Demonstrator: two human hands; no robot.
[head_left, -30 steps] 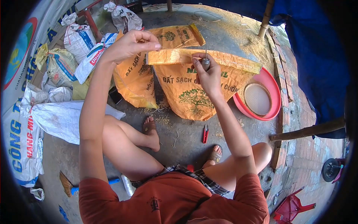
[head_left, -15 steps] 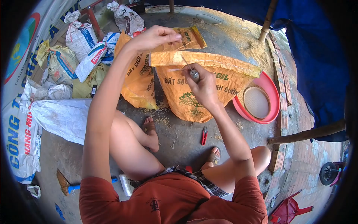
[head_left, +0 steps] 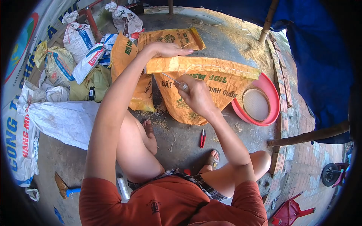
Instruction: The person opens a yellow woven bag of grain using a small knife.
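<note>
My right hand (head_left: 200, 96) is closed around the grey handle of an awl (head_left: 170, 78). Its thin metal shaft points up and left, the tip by the folded hem of an orange soil bag (head_left: 211, 84). White stitching runs along that hem. At the bag's top left, my left hand (head_left: 168, 49) lies against the upper edge, fingers stretched to the right; part of them is hidden. Behind and left are more orange bags (head_left: 141, 101). Red-handled thread snips (head_left: 203, 138) lie on the floor between my feet.
A pink basin (head_left: 272, 109) with a round sieve (head_left: 256, 104) stands right of the bag. Several tied sacks (head_left: 79, 39) crowd the left. A thread spool (head_left: 123, 188) lies by my thigh. Spilled grain covers the floor at the back. A wooden pole (head_left: 313, 133) juts in at the right.
My left hand has come down and right, from above the bag to its top edge, its fingers straightening. The right hand has moved slightly down, and the awl now points further left.
</note>
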